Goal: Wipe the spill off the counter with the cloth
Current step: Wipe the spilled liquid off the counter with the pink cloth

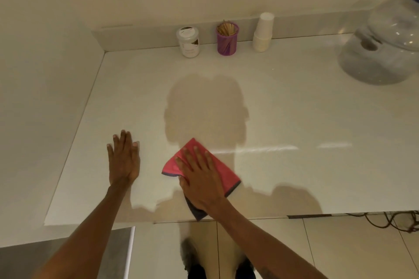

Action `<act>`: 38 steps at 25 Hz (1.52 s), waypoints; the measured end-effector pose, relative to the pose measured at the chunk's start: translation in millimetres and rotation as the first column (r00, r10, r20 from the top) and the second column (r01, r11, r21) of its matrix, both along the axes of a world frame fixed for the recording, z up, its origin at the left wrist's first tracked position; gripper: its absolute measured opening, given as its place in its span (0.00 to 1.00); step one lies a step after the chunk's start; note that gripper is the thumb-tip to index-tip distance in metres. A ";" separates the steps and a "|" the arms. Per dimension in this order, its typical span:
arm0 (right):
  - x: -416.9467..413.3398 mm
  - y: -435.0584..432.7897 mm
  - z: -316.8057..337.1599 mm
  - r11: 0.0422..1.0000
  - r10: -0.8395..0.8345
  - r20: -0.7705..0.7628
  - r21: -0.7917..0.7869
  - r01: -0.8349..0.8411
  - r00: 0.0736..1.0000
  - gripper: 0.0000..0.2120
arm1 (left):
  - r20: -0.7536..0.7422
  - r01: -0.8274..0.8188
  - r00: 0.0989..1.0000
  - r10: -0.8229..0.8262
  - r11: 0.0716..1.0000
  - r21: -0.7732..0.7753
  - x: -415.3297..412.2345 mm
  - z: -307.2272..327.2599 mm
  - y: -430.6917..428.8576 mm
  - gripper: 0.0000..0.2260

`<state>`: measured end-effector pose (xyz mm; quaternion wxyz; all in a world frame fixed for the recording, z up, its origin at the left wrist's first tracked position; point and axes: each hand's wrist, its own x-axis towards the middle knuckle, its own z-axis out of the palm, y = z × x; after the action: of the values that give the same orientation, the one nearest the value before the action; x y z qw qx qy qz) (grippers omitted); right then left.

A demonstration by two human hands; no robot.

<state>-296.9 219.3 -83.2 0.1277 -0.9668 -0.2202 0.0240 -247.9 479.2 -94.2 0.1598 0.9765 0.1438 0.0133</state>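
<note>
Pink cloth (223, 172), folded with dark edging, lies under the flat, spread right hand (200, 179) on the counter (294, 108); left hand (123, 161) rests flat, empty.

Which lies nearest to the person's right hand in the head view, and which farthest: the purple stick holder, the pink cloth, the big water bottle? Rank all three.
1. pink cloth: directly under the right hand, near the counter's front edge.
2. purple stick holder: against the back wall, straight ahead.
3. big water bottle: far right corner of the counter.
</note>
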 end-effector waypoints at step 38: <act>288.3 -277.1 2.6 0.879 -0.476 -0.074 -0.058 0.473 0.876 0.29 | 0.015 -0.023 1.000 0.024 0.999 -0.046 7.9 -3.3 -6.3 0.31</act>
<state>-8.5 -57.8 -80.7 0.1205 -0.9915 0.0296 0.0380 -240.0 473.0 -97.6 0.1833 0.9707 0.1544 0.0193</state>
